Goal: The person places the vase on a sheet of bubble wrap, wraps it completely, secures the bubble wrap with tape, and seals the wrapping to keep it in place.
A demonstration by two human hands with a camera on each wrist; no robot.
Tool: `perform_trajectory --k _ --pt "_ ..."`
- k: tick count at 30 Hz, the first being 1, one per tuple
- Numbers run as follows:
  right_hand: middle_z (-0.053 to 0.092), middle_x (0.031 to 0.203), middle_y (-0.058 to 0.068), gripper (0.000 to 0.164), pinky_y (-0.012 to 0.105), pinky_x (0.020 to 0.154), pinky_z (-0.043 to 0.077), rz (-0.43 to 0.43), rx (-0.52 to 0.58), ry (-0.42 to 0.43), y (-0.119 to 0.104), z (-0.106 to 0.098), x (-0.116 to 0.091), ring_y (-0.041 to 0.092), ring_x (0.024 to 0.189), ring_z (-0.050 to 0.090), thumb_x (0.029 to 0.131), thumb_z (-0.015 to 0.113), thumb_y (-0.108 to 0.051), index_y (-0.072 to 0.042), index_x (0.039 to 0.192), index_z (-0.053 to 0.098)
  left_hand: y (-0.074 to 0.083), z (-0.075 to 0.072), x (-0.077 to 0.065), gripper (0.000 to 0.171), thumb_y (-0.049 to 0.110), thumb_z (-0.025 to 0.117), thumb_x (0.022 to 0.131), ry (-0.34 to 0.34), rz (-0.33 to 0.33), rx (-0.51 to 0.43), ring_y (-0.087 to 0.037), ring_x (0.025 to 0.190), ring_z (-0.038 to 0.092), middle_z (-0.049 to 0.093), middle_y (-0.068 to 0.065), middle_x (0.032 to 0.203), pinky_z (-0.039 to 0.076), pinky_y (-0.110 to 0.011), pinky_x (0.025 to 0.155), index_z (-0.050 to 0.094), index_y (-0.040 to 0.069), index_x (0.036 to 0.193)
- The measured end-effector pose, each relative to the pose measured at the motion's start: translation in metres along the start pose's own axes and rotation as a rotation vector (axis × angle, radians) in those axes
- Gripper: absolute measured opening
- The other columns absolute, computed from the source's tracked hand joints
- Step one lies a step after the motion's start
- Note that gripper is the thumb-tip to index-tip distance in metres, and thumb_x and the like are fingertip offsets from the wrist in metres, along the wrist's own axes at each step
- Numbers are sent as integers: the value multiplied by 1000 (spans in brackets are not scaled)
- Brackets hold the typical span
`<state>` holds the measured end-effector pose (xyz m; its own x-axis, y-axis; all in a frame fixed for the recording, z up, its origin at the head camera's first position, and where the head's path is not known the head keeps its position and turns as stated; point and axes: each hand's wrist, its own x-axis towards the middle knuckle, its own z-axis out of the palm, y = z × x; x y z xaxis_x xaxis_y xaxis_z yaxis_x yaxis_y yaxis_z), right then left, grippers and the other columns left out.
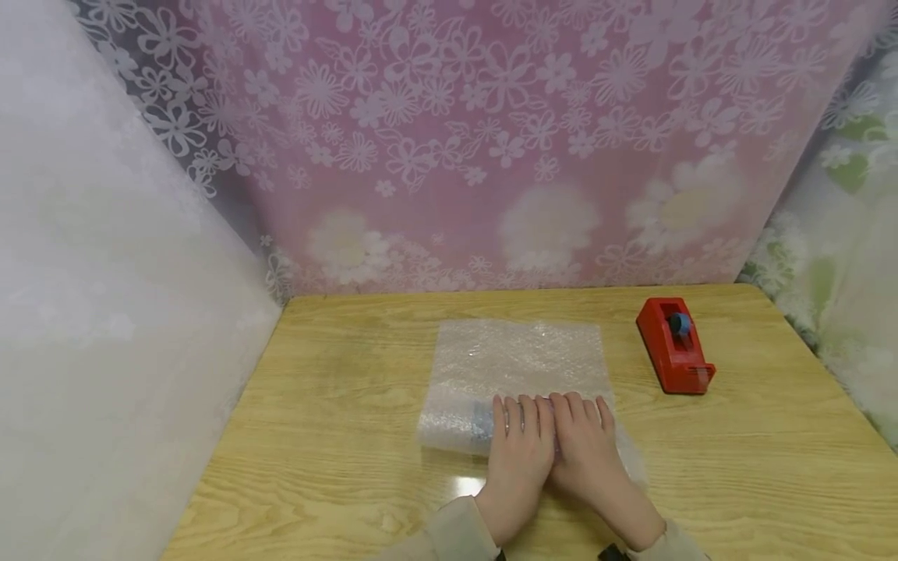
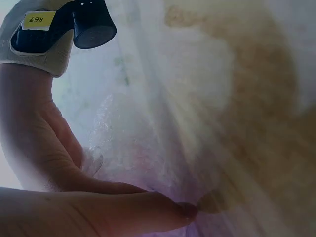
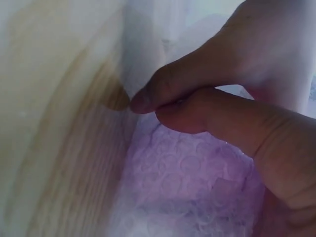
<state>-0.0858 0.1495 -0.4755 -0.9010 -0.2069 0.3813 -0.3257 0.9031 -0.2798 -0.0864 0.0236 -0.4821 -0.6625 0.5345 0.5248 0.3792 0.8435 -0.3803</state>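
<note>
A sheet of bubble wrap lies on the table, its near edge rolled around something bluish and purple whose kind I cannot tell. Side by side over that roll are my left hand and my right hand, fingers bent over the top. In the left wrist view, the left thumb lies along the near side of the roll, the right hand behind it. Purple shows through the bubbles of the wrapped roll in the right wrist view, where both thumbs meet close together against it.
To the right of the wrap stands a red tape dispenser with a small blue roll of tape. The wooden table ends at a pink flowered curtain behind, with pale hangings at both sides.
</note>
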Motion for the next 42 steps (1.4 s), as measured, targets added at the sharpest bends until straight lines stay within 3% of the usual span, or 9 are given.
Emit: perform_trajectory --k 10,22,25,29,35,42 --pt "55 105 16 57 70 98 28 -4 -9 -31 1 -2 6 42 97 53 67 79 -26 -2 114 57 -2 3 4 55 0 5 102 -84 17 19 -29 103 59 61 -11 113 44 -49 101 54 6 127" --pt "54 100 11 59 63 90 35 -10 -11 -84 0 -4 7 37 92 53 62 82 -33 -5 108 57 -2 -1 3 50 2 12 100 -103 1 5 -26 98 59 62 -9 107 46 -46 97 55 7 124" --pt "54 101 10 60 63 89 35 -5 -6 -114 -1 -7 8 37 93 54 61 83 -35 -6 108 58 -2 -1 2 41 7 22 99 -111 5 -7 -26 97 59 62 -8 106 47 -46 97 55 7 123" --pt "54 101 9 66 63 88 36 -10 -3 -157 0 -10 10 36 94 54 58 84 -38 -7 109 58 -2 -3 1 31 17 45 96 -161 14 -5 -26 97 58 61 -8 107 46 -46 96 53 8 125" --pt "55 103 7 70 59 81 38 -10 22 -249 2 -18 12 31 93 53 52 84 -36 -8 111 59 -3 -6 2 53 36 74 82 -219 19 -41 -24 94 59 61 -7 106 48 -43 93 54 8 123" --pt "56 108 6 82 57 81 37 28 70 -362 4 -25 12 29 95 53 47 88 -38 -8 117 59 -5 -12 3 65 43 81 74 -261 38 -92 -23 95 59 61 -7 107 48 -42 91 55 9 123"
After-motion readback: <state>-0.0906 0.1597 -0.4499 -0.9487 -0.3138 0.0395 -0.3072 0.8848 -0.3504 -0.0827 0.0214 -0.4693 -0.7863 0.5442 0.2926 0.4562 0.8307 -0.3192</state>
